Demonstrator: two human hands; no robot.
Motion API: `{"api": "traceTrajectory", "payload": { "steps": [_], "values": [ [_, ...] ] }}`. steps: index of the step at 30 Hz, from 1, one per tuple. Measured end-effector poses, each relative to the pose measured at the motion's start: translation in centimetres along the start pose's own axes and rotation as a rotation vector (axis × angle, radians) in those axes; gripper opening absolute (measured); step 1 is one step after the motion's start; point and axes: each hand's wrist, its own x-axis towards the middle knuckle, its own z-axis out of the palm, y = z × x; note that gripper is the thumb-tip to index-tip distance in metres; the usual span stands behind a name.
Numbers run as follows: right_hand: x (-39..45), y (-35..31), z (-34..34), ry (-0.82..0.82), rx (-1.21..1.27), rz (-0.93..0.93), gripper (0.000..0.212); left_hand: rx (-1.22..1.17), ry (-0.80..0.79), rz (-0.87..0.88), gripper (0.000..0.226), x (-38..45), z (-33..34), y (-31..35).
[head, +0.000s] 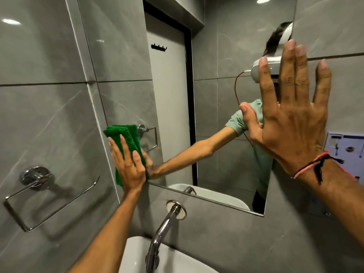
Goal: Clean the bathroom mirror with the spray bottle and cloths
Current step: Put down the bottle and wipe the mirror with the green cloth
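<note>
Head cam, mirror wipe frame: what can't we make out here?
- Spray bottle: not in the head view at all.
- Other cloths: only one green cloth shows, pressed to the mirror by the left hand.
- Mirror's right edge: covered by the right hand, fingers spread flat.
- Sink: cut off by the bottom edge.
- Streaks or wet film on the glass: too faint to tell.

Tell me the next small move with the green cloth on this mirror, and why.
Probably sweep the left hand and its green cloth rightward across the mirror. The cloth sits pressed flat at the lower left edge, so most of the glass lies to its right. The right hand is spread open near the right edge.
</note>
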Motion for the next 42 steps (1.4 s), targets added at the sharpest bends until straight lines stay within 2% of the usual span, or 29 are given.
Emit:
{"api": "traceTrajectory", "payload": {
  "steps": [3, 10, 15, 19, 24, 27, 30, 32, 35, 38, 40, 42],
  "values": [
    [0.0, -0.1, -0.1, 0.005, -0.002, 0.0, 0.082, -0.033, -0.006, -0.133, 0.064, 1.1, -0.5, -2.2],
    [0.0, -0.4, -0.6, -0.01, -0.006, -0.002, 0.081, -0.001, 0.014, -0.194, 0.064, -1.6, 0.5, 0.9],
    [0.0, -0.5, -1.3, -0.01, -0.008, 0.001, 0.079, -0.019, -0.022, -0.184, 0.063, -7.2, 1.8, 7.5],
    [0.2, -0.6, -1.7, -0.024, 0.001, 0.006, 0.076, 0.013, -0.013, -0.165, 0.063, -12.2, 3.4, 15.4],
    [0.4, -0.2, -2.8, -0.025, 0.051, -0.002, 0.061, -0.008, -0.029, -0.095, 0.06, -17.8, 5.2, 25.3],
    [0.8, 1.3, -3.8, -0.028, 0.091, -0.053, 0.062, -0.036, -0.052, -0.072, 0.059, -19.1, 5.5, 28.5],
    [1.4, 3.0, -4.6, -0.028, 0.103, -0.135, 0.076, -0.026, -0.075, -0.009, 0.059, -18.4, 5.2, 29.4],
    [1.9, 4.0, -5.4, -0.036, 0.118, -0.138, 0.076, -0.026, -0.106, 0.088, 0.058, -16.8, 4.9, 30.4],
    [2.3, 5.4, -6.4, -0.035, 0.144, -0.1, 0.071, -0.045, -0.125, 0.222, 0.057, -12.5, 4.5, 32.6],
    [2.9, 7.5, -7.5, 0.039, 0.182, -0.017, 0.054, -0.049, -0.117, 0.362, 0.056, -7.0, 3.8, 35.0],
    [3.6, 8.9, -8.4, 0.082, 0.315, 0.059, 0.048, -0.076, -0.108, 0.431, 0.057, -3.6, 3.4, 36.6],
    [4.6, 9.7, -9.6, 0.037, 0.493, 0.13, 0.047, -0.155, -0.122, 0.448, 0.063, -1.4, 3.0, 38.1]
  ]
}}
